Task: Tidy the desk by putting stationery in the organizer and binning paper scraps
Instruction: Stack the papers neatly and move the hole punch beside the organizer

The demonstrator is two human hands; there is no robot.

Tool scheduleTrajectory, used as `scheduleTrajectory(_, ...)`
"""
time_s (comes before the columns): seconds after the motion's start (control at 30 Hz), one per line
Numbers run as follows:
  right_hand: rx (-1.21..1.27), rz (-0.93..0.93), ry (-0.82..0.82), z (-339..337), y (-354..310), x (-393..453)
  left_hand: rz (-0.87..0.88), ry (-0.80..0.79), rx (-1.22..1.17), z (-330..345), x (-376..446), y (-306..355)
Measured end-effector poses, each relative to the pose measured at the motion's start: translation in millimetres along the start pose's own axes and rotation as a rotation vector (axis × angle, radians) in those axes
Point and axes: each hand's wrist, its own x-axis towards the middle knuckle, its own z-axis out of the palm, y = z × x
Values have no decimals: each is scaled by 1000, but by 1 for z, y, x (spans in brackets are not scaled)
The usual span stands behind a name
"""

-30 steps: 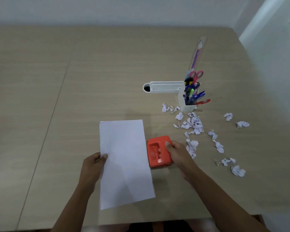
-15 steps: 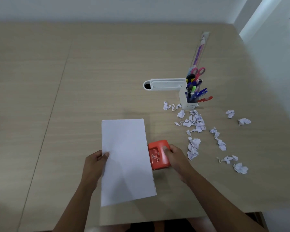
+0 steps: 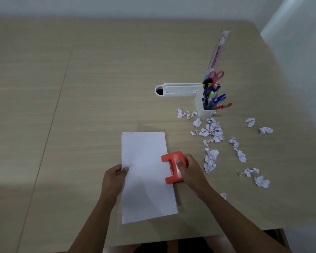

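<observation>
Big tan desk point(image 3: 80, 106), with a white sheet of paper point(image 3: 144, 179) lying flat near the front edge, long side running away from the body. Left hand point(image 3: 114, 177) at the sheet's left edge, thumb on top and fingers curled under, pinching the paper. Right hand point(image 3: 190, 170) on the right, fingers curled round the orange hole punch point(image 3: 172, 167), thumb pressing on its top. Punch mouth pushed over the sheet's right edge, so paper sits inside it. Farther back and to the right, a white organizer point(image 3: 199, 99) standing up, full of pens, markers, pink scissors point(image 3: 216, 75) and a long ruler point(image 3: 218, 52) poking out. In front of it, lots of crumpled paper scraps point(image 3: 211, 130) spread across the desk, all on the right side, so closer to the right hand. No bin anywhere in view. Probably the punch goes back toward the organizer next, away and to the right.
</observation>
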Motion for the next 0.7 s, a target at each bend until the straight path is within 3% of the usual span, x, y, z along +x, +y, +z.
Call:
scheduleTrajectory(0.13,-302,-294,241,2,-12,6,-19,22,8,5,1,-6)
scheduleTrajectory(0.23,-514,-474,239,10,-22,18,-25,22,3,4,3,-4)
scheduleTrajectory(0.33,-680,-500,189,19,-17,29,-8,29,24,5,4,0)
scheduleTrajectory(0.53,-553,-476,264,20,-4,35,-4,24,48,5,7,1)
scheduleTrajectory(0.7,-656,-443,222,20,18,54,-31,24,69,8,12,-5)
